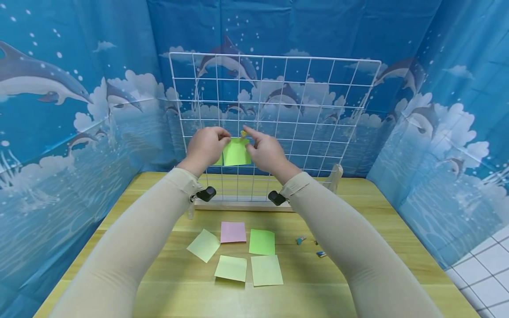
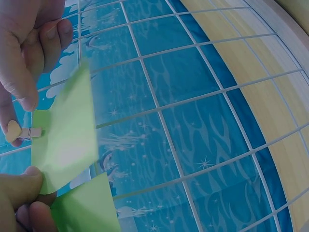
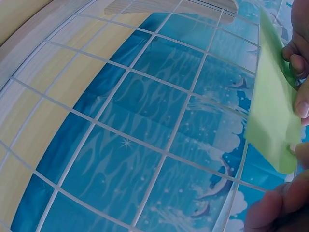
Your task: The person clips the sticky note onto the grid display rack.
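Observation:
A bright green sticky note (image 1: pixel 236 152) lies upright against the white wire grid (image 1: pixel 274 106). My left hand (image 1: pixel 206 145) pinches its upper left corner between thumb and fingers. A small clothespin with a yellow heart (image 2: pixel 15 131) sits on the note's top edge. Above it, my right hand (image 1: pixel 266 151) reaches its extended index finger to the heart, with the thumb apart by the note's upper right corner. In the right wrist view, the note (image 3: pixel 273 101) stands between both hands. A second green note (image 2: pixel 89 205) hangs at its left, partly behind my left hand.
On the wooden table (image 1: pixel 175 291) lie a pink note (image 1: pixel 233 232), a green note (image 1: pixel 262 242) and several pale yellow-green notes (image 1: pixel 266 270). Small clothespins (image 1: pixel 300 240) lie beside my right forearm. The grid stands in a wooden base (image 1: pixel 238 206), before a dolphin-print curtain (image 1: pixel 318 26).

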Motion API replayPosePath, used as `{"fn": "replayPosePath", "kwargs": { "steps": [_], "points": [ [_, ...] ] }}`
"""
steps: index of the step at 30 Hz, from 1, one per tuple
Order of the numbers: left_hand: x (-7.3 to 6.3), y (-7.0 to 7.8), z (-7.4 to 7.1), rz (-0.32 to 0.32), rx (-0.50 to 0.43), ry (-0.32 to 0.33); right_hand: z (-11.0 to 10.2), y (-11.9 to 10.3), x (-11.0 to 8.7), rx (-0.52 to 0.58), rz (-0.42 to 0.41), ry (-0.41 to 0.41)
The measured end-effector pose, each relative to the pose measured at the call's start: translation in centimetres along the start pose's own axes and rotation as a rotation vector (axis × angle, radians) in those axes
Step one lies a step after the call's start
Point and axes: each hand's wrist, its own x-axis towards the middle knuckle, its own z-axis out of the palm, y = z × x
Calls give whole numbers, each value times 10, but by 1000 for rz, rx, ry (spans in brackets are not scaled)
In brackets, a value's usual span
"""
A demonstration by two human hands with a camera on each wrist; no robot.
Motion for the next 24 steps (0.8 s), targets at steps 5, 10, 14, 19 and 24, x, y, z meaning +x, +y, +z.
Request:
{"fn": "replayPosePath", "kwargs": {
  "steps": [5, 10, 14, 19, 24],
  "points": [
    [-1, 0, 0, -8, -4, 3, -1, -5, 1, -6, -12, -22],
    [-2, 0, -1, -3, -6, 1, 0, -6, 1, -14, 2, -20],
    [-3, -1, -1, 12, -15, 5, 0, -5, 1, -17, 7, -19],
    [-7, -1, -1, 40, 8, 17, -1, -3, 0, -7, 5, -18],
    [-10, 3, -3, 87, 106, 30, -2, -2, 0, -5, 1, -22]
  ]
}}
